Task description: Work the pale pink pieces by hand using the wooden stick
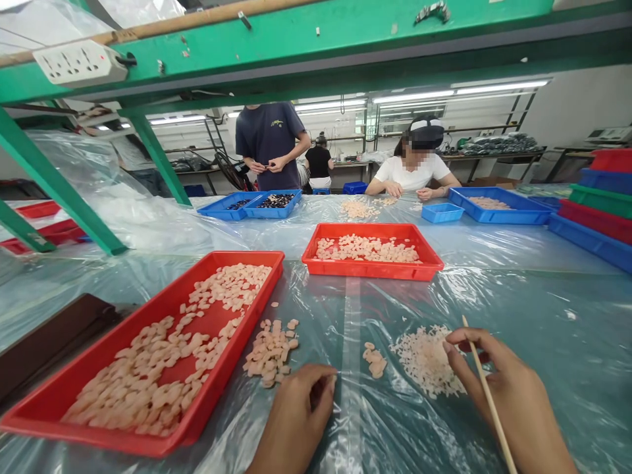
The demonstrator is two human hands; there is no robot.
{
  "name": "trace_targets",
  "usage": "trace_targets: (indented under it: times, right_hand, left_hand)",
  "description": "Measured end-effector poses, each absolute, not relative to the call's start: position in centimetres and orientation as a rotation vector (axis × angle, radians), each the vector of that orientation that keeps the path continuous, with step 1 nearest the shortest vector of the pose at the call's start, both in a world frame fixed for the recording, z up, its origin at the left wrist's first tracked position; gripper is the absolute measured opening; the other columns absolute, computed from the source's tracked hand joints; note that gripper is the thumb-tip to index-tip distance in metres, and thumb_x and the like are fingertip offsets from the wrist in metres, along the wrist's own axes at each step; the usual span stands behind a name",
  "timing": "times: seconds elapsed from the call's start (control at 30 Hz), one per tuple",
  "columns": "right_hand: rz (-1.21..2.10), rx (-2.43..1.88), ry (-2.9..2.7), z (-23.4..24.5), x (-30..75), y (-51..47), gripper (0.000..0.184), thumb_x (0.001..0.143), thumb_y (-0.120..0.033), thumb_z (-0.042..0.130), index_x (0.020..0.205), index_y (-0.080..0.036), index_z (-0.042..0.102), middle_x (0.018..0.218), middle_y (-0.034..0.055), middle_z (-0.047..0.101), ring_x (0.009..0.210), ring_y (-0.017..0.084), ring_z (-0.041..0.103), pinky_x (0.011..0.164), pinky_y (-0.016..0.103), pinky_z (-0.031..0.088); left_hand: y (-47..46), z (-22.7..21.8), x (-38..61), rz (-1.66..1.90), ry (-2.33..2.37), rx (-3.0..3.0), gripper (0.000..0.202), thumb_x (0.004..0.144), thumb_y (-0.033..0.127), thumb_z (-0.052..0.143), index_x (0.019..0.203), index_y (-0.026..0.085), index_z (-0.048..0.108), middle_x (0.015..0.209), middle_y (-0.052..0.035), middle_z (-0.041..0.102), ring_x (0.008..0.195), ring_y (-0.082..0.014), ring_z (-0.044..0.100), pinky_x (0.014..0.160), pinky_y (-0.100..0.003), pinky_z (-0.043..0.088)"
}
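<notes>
Head view: a table covered in clear plastic sheeting (518,309) is seen from the near edge. The right hand (508,395) is closed around a thin wooden stick (486,388), pinched between thumb and fingers, its tip just beside a heap of small whitish bits (427,359). The left hand (296,415) is loosely curled, fingertips down on the sheeting; whether anything is pinched under them cannot be told. Between the hands a small cluster of pale pink pieces (374,361) lies; a larger loose pile of pieces (270,352) is left of it, touching the wall of the near red tray (29,415), which is well filled with the same pieces. A second red tray (370,268) sits farther off, centre. Judged: each piece is best steadied flat by the left fingertips while the stick is worked lightly, so the sheeting is not punctured and cleaned pieces are kept apart from the whitish waste. Two other people are at the far side by blue trays (498,214)
</notes>
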State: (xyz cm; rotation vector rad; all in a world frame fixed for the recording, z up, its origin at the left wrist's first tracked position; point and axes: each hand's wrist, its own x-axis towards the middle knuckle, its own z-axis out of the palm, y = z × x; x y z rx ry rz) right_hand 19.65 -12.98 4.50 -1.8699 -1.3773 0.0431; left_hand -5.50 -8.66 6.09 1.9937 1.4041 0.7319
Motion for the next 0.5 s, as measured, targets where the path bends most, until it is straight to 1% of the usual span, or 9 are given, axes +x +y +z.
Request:
trace_targets:
  times: [0.07, 0.1, 0.23, 0.3, 0.37, 0.43, 0.5]
  right_hand:
    - [0.01, -1.964, -1.424, 4.1, 20.3, -12.5, 0.025, 0.082, -0.044, 0.044, 0.088, -0.024, 0.057, 0.084, 0.0075, 0.063, 0.045, 0.019, 0.058, 0.047, 0.031, 0.045]
    - [0.007, -1.985, -1.459, 4.0, 20.4, -12.3, 0.025, 0.083, -0.044, 0.043, 0.089, -0.024, 0.057, 0.085, 0.0084, 0.063, 0.047, 0.021, 0.06, 0.049, 0.032, 0.045]
    - [0.038, -1.97, -1.573, 3.7, 20.0, -11.8, 0.017, 0.08, -0.041, 0.048, 0.087, -0.025, 0.053, 0.082, 0.008, 0.066, 0.063, 0.028, 0.065, 0.053, 0.032, 0.044]
    - [0.065, -1.947, -1.63, 3.8, 19.8, -11.9, 0.011, 0.078, -0.036, 0.051, 0.083, -0.027, 0.05, 0.077, 0.0047, 0.067, 0.062, 0.027, 0.065, 0.052, 0.03, 0.042]
    - [0.093, -1.923, -1.675, 4.0, 19.8, -12.1, 0.006, 0.077, -0.03, 0.052, 0.079, -0.027, 0.048, 0.068, 0.0004, 0.065, 0.054, 0.023, 0.061, 0.05, 0.027, 0.04]
    - [0.113, -1.9, -1.685, 4.2, 19.8, -12.3, 0.007, 0.078, -0.028, 0.052, 0.075, -0.027, 0.046, 0.06, -0.0023, 0.061, 0.046, 0.02, 0.055, 0.046, 0.025, 0.038]
    - [0.121, -1.872, -1.651, 4.3, 19.8, -12.3, 0.011, 0.083, -0.032, 0.049, 0.075, -0.027, 0.045, 0.058, -0.0028, 0.058, 0.044, 0.018, 0.052, 0.045, 0.025, 0.038]
  left_hand:
    - [-9.4, 5.8, -5.0, 0.761, 1.351, 1.91, 0.023, 0.083, 0.026, 0.051, 0.084, 0.016, 0.072, 0.073, -0.0048, 0.072, 0.065, -0.02, 0.063, 0.06, -0.025, 0.046]
    - [-9.7, 5.6, -4.8, 0.777, 1.325, 1.88, 0.023, 0.083, 0.027, 0.052, 0.083, 0.017, 0.072, 0.073, -0.0044, 0.072, 0.064, -0.0195, 0.063, 0.059, -0.024, 0.045]
    - [-10.6, 4.7, -4.0, 0.854, 1.226, 1.864, 0.021, 0.082, 0.028, 0.053, 0.079, 0.018, 0.071, 0.071, -0.0035, 0.071, 0.062, -0.0177, 0.061, 0.057, -0.022, 0.044]
    - [-10.8, 4.3, -3.9, 0.873, 1.19, 1.877, 0.021, 0.082, 0.029, 0.053, 0.077, 0.018, 0.071, 0.069, -0.0033, 0.07, 0.06, -0.0168, 0.06, 0.056, -0.021, 0.044]
    - [-10.9, 4.0, -3.8, 0.882, 1.172, 1.879, 0.021, 0.082, 0.031, 0.054, 0.076, 0.019, 0.071, 0.067, -0.0027, 0.069, 0.058, -0.0159, 0.059, 0.055, -0.021, 0.043]
    - [-10.9, 3.8, -3.9, 0.893, 1.172, 1.869, 0.021, 0.082, 0.031, 0.054, 0.076, 0.019, 0.071, 0.066, -0.0024, 0.068, 0.058, -0.0158, 0.059, 0.055, -0.02, 0.043]
    - [-10.9, 3.7, -3.9, 0.902, 1.184, 1.856, 0.02, 0.082, 0.031, 0.055, 0.077, 0.02, 0.071, 0.067, -0.0027, 0.069, 0.059, -0.0161, 0.06, 0.055, -0.02, 0.044]
